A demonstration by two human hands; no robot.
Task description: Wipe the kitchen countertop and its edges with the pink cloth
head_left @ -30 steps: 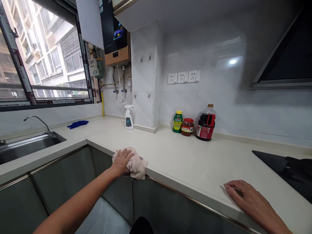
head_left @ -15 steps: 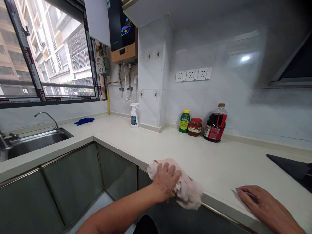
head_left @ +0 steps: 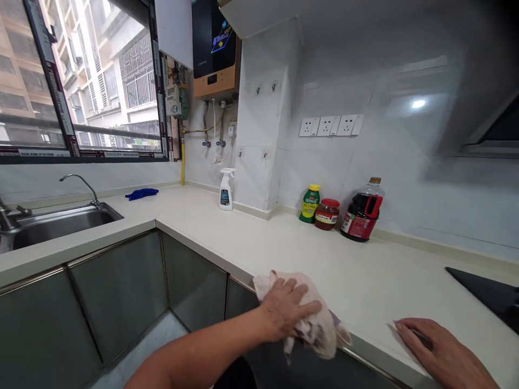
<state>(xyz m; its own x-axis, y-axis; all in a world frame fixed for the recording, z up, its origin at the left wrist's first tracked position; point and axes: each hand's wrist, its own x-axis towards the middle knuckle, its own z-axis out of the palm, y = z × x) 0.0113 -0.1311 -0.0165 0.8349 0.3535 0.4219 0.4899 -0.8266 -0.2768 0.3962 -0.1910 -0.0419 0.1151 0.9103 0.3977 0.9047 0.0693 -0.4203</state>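
Note:
My left hand (head_left: 286, 310) presses a pale pink cloth (head_left: 318, 329) onto the front edge of the countertop (head_left: 227, 243). Its fingers lie spread over the cloth, with part of the fabric bunched beneath them. The cloth's lower end hangs past the edge, in front of the grey cabinet doors. At the right, my right hand (head_left: 441, 348) rests on the counter near the edge, fingers loosely stretched and nothing in it.
Along the wall stand a green bottle (head_left: 310, 204), a red-lidded jar (head_left: 326, 215) and a large dark sauce jug (head_left: 362, 212). A white spray bottle (head_left: 226, 190) is by the pillar. Blue gloves or cloth (head_left: 141, 194) lie near the sink (head_left: 65, 227). A black cooktop (head_left: 486, 297) is right.
My left hand has moved slightly right and down with the cloth, its fingers now more spread. The cloth's end has shifted along the edge. My right hand stays resting; the view has tilted a little.

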